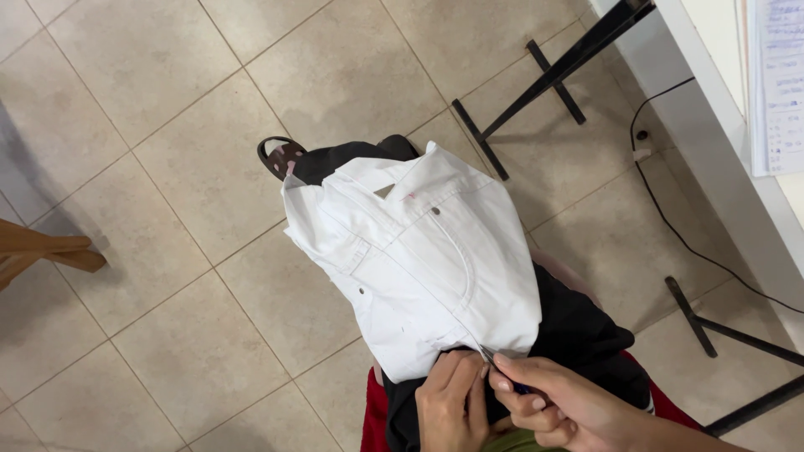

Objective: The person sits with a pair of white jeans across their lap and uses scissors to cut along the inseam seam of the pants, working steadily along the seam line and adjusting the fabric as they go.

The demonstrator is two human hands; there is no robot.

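A white denim garment with pockets and metal rivets lies draped over my lap, its far end hanging toward the floor. My left hand pinches the garment's near edge at the bottom of the head view. My right hand sits right beside it, fingers closed on a small thin tool with a dark handle and a metal tip that touches the seam. Black cloth lies under the white garment on my legs.
Beige tiled floor all around. A sandalled foot shows beyond the garment. Black metal table legs stand at upper right, with a white tabletop edge, papers and a black cable. A wooden chair leg is at left.
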